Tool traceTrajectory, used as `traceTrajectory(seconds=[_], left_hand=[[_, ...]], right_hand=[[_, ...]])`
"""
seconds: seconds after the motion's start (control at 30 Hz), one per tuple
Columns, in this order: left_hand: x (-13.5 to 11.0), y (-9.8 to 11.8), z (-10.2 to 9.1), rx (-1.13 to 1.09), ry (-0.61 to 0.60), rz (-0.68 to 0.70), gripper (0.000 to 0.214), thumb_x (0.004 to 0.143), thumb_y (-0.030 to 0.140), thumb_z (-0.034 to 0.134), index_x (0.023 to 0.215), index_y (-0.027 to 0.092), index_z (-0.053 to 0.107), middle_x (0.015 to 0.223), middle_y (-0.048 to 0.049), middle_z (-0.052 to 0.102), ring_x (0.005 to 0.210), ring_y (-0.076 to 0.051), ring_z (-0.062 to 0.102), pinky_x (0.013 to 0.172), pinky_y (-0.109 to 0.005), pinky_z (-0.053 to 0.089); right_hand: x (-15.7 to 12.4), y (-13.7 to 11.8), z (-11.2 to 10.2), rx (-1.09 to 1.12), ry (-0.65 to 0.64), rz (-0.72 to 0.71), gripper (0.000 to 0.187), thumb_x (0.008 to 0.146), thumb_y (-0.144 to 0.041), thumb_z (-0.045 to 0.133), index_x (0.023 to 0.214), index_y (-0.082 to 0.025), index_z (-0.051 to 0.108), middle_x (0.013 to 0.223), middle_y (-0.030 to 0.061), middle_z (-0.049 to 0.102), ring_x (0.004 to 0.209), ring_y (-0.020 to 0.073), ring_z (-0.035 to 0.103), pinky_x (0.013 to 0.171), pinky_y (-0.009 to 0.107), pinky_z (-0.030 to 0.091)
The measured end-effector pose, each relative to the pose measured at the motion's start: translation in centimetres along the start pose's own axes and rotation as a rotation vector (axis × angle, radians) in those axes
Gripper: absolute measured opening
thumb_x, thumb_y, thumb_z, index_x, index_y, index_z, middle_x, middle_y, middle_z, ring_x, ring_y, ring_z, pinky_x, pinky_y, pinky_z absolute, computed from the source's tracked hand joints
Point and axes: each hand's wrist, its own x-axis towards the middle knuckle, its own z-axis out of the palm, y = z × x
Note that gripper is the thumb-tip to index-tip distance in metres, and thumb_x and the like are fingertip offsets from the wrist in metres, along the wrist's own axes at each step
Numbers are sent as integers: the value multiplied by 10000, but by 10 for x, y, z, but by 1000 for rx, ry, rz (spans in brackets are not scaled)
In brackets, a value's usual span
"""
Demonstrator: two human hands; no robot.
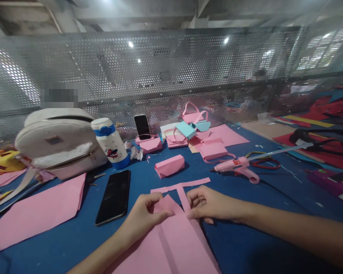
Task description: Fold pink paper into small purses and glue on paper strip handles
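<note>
While the left hand pinches the pink paper, the right hand pinches its edge beside a narrow strip

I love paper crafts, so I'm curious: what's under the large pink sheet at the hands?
Blue tabletop shows beside the pink sheet; whatever lies directly beneath it is covered and cannot be seen.

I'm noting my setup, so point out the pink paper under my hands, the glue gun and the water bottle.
Pink paper [181, 243], head view: on its broad near part.
Glue gun [238, 166], head view: on its body.
Water bottle [110, 144], head view: on its white side.
</note>
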Motion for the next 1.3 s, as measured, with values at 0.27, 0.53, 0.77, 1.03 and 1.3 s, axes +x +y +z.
traceTrajectory(seconds=[0.27,0.53,0.77,1.03,1.3], left_hand=[[1,-1,-3,68,65,27,370,732,354,711,539,181,447,583,61,329,605,-111,288,555,-228,255],[-2,0,-4,109,96,33,406,718,377,711,531,192,403,593,64,259,594,-110,234,526,-231,217],[0,0,-6,141,126,49,417,724,376,691,524,196,373,592,67,233,577,-106,197,502,-229,189],[0,-2,-9,170,143,41,367,738,399,689,551,184,459,572,67,289,557,-101,239,492,-220,210],[0,-3,-10,182,159,51,359,730,393,672,546,183,445,577,60,308,566,-103,262,503,-221,217]], right_hand=[[0,2,-2,2,-39,17,307,725,-375,790,806,-124,633,670,-3,619,528,61,532,393,110,379],[-1,0,-1,27,-26,32,351,639,-354,856,721,-130,598,599,-48,558,424,18,411,362,104,329],[0,4,-3,12,-42,15,282,717,-338,797,823,-115,659,644,-15,606,471,42,474,381,111,365],[-1,-2,0,20,-47,25,333,660,-341,846,707,-138,587,577,-64,537,391,11,396,349,98,319],[0,2,-4,9,-90,-10,233,745,-298,776,846,-116,673,653,-28,603,426,22,442,372,107,362]])
